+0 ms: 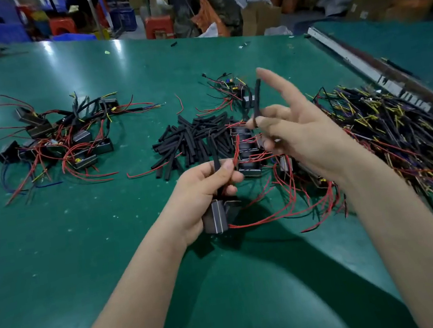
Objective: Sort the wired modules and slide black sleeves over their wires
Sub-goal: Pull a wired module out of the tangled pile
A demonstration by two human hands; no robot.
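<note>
My left hand (pixel 202 191) grips a black module (pixel 215 217) near the table's middle, pinching a sleeved wire that sticks up between thumb and fingers. Red wires (pixel 273 215) trail from the module to the right. My right hand (pixel 297 129) pinches a black sleeve (pixel 256 99) upright between thumb and middle fingers, with the index finger raised. Behind both hands lies a heap of loose black sleeves (pixel 192 139). A short row of modules (pixel 247 153) lies between my hands.
A pile of modules with sleeved wires (pixel 65 138) lies at the left on the green table (pixel 82 254). A big tangle of yellow, black and red wires (pixel 390 132) fills the right side. A metal rail (pixel 363 66) runs along the right edge. Boxes and crates stand beyond the table.
</note>
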